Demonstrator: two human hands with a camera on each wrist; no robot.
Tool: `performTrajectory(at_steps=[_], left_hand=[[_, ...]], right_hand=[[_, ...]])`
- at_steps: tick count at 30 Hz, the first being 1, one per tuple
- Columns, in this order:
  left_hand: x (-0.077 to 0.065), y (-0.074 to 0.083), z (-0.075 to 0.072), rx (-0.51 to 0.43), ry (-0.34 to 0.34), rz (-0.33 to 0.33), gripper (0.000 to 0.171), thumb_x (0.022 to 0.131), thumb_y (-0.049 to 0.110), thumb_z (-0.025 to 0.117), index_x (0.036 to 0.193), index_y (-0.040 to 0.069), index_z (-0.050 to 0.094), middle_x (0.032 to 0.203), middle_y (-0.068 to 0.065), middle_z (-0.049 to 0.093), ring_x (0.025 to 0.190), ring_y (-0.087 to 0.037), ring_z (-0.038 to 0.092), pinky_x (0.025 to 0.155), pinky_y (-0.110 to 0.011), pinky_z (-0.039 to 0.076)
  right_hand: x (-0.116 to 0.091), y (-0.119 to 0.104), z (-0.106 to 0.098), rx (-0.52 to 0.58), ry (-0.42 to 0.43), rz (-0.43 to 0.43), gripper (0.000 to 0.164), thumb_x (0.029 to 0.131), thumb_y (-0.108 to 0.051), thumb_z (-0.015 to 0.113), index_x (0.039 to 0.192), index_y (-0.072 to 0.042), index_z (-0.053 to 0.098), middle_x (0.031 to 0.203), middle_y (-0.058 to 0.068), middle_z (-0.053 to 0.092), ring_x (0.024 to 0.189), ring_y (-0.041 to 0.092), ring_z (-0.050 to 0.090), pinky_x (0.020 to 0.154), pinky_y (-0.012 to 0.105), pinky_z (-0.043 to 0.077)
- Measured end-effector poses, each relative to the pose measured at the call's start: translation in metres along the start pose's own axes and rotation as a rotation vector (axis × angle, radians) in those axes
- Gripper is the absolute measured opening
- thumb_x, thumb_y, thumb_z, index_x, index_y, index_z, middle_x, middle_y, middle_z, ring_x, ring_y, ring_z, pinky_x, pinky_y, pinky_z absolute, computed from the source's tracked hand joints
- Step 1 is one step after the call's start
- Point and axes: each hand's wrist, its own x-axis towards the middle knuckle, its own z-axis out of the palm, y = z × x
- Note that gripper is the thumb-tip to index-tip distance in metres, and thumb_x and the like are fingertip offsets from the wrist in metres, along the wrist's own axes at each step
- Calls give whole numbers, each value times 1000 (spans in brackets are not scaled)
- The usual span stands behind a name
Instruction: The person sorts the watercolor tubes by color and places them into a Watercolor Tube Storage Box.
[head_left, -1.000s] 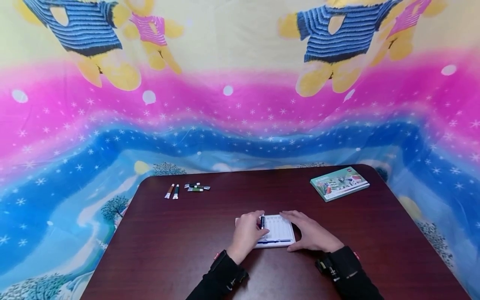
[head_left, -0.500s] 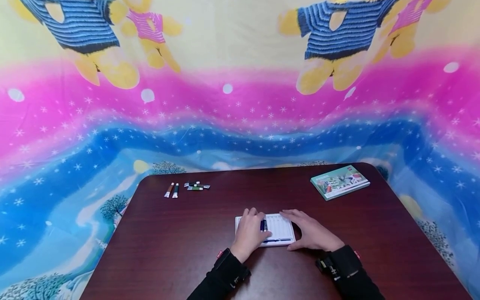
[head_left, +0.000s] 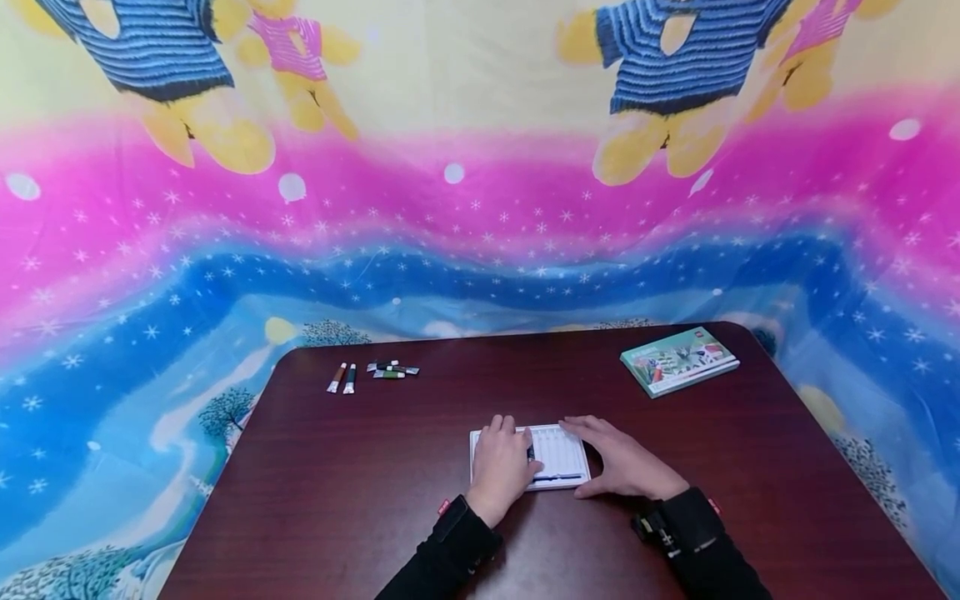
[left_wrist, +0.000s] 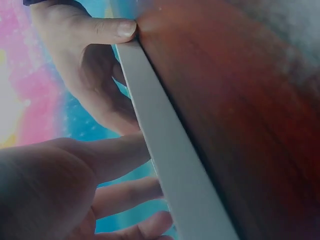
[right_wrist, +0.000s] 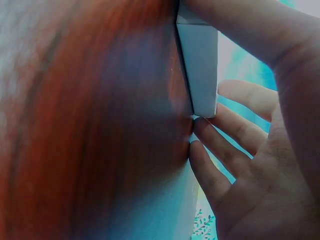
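White tray (head_left: pixel 558 454), shallow and ribbed into narrow slots, is held flat on the dark wooden table (head_left: pixel 375 500) near its front edge, at the centre of the head view. It is covered on its nine o'clock side by the left hand (head_left: pixel 501 464), whose fingers are laid over the slots with the thumb pressed toward a small dark blue tube (head_left: pixel 530 452); only a sliver of that tube is seen beside the thumb, so it cannot be told for certain whether it is pinched or merely touched. The tray's three o'clock edge is steadied by the right hand (head_left: pixel 621 467), fingers nearly straight and spread along the rim. In the left wrist view the tray's white side wall (left_wrist: pixel 165 150) is seen against the table, with the right hand's thumb tip set on its corner. In the right wrist view the fingertips (right_wrist: pixel 200 130) are seen touching the tray's end where it meets the wood. A thin blue line (head_left: pixel 558 478) is seen along the tray's near edge.

At ten o'clock from the tray, well apart, several small paint tubes (head_left: pixel 372 372) are laid in a loose group. At two o'clock, near the far right corner, a green box (head_left: pixel 678 361) is laid flat. Behind the table a bright printed cloth (head_left: pixel 480 208) is hung.
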Motion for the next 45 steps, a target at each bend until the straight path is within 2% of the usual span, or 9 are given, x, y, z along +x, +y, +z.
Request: performTrajectory(at_steps=[4, 8, 17, 22, 27, 31, 37, 42, 45], left_hand=[[1, -4, 1, -20, 35, -6, 51, 80, 59, 83, 116, 23, 81, 99, -5, 70, 92, -21, 58, 80, -35, 53], [1, -10, 3, -107, 58, -28, 52, 75, 60, 87, 114, 26, 82, 94, -4, 69, 88, -19, 58, 76, -34, 53], [3, -28, -3, -327, -12, -57, 57, 75, 58, 88, 118, 21, 80, 98, -3, 69, 88, -18, 56, 74, -34, 52], [8, -69, 2, -386, 9, -134, 54, 82, 45, 87, 127, 17, 75, 109, -7, 71, 100, -27, 61, 84, -44, 53], [12, -124, 8, -384, 11, -314, 58, 89, 37, 81, 140, 15, 65, 131, -15, 66, 118, -38, 60, 95, -57, 51], [11, -164, 15, -384, 31, -406, 58, 95, 28, 75, 148, 10, 58, 142, -21, 58, 128, -44, 54, 100, -63, 47], [4, -206, 21, -316, 29, -434, 51, 100, 8, 66, 148, 3, 54, 149, -24, 54, 135, -48, 49, 101, -67, 46], [4, -222, 18, -267, -2, -389, 44, 100, 11, 66, 143, 3, 60, 142, -25, 59, 127, -47, 55, 96, -65, 50], [7, -229, 13, -257, 26, -394, 44, 100, 13, 67, 142, 3, 61, 140, -25, 61, 124, -47, 57, 94, -64, 51]], right_hand=[[1, -1, -1, 3, 2, 1, 104, 73, -46, 94, 159, -16, 43, 157, 10, 46, 140, 31, 47, 105, 53, 50], [1, -2, -2, 10, -5, 1, 104, 73, -46, 93, 159, -16, 43, 158, 11, 45, 141, 32, 47, 105, 54, 50], [-1, -3, -1, 2, -14, 7, 103, 74, -48, 93, 159, -18, 43, 158, 10, 45, 140, 31, 48, 104, 53, 51], [-1, -3, 0, 10, -24, 16, 103, 74, -47, 92, 160, -18, 42, 159, 10, 44, 141, 31, 47, 105, 53, 50], [-1, -4, 0, 9, -21, 18, 104, 74, -47, 93, 160, -18, 42, 158, 9, 44, 139, 30, 47, 105, 52, 51], [-1, -4, -2, 12, -12, 17, 104, 73, -47, 93, 159, -18, 43, 158, 10, 44, 139, 30, 47, 104, 52, 52], [-1, -2, 2, 13, -19, 19, 104, 73, -50, 92, 160, -19, 42, 159, 9, 44, 139, 30, 47, 104, 52, 52], [-2, -1, 2, 21, -21, 25, 105, 73, -52, 92, 160, -20, 42, 159, 9, 44, 139, 29, 47, 104, 52, 52], [-1, -1, 0, 22, -16, 24, 104, 73, -50, 92, 160, -20, 42, 159, 9, 44, 139, 29, 47, 104, 51, 52]])
